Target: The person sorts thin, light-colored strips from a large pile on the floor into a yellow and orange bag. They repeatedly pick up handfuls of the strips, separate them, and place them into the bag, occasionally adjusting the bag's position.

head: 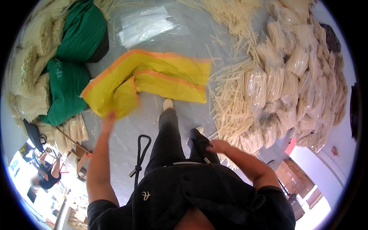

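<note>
A yellow woven sack with orange stripes (169,83) lies spread and folded on the grey floor in front of my feet. My left hand (109,117) is at the sack's near left edge, blurred, with the yellow fabric bunched right at the fingers; the grip itself does not show clearly. My right hand (216,146) hangs beside my right knee, away from the sack, its fingers partly curled; whether it holds anything cannot be made out.
Stuffed green sacks (69,89) stand at the left against bagged pale strips. Loose pale wooden-looking strips (230,112) and clear bags of them (254,89) pile up at the right. Clear plastic with white sheets (146,27) lies beyond the yellow sack. Another person (50,175) is at the lower left.
</note>
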### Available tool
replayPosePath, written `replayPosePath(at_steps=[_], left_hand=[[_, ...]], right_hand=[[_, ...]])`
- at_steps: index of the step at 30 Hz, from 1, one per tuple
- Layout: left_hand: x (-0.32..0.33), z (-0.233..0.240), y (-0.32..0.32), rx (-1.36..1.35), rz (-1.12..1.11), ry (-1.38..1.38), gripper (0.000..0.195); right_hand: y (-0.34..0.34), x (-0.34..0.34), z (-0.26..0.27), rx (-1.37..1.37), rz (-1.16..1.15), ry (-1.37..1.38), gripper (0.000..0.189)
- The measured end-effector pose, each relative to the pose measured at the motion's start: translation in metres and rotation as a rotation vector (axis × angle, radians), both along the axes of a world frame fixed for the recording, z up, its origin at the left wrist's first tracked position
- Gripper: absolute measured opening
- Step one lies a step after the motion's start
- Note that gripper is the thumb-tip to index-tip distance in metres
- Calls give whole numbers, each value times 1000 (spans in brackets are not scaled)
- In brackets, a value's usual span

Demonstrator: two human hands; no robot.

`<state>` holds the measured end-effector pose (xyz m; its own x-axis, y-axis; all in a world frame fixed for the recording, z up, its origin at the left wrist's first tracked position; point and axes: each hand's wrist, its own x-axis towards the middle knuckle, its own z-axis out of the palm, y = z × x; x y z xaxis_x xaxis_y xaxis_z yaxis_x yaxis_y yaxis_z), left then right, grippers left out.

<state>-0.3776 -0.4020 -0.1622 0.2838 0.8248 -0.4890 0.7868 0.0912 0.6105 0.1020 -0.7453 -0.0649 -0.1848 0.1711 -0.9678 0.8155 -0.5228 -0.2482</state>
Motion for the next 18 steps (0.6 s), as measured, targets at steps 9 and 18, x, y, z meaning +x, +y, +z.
replayPosePath(at_steps=[9, 18], left_hand=[[165, 177, -211, -1069, -380, 215, 28], [146, 84, -230, -1763, -290, -91, 22]], right_hand=[[-137, 1, 74, -66, -562, 327, 34], [-192, 17, -44, -621, -583, 758, 21]])
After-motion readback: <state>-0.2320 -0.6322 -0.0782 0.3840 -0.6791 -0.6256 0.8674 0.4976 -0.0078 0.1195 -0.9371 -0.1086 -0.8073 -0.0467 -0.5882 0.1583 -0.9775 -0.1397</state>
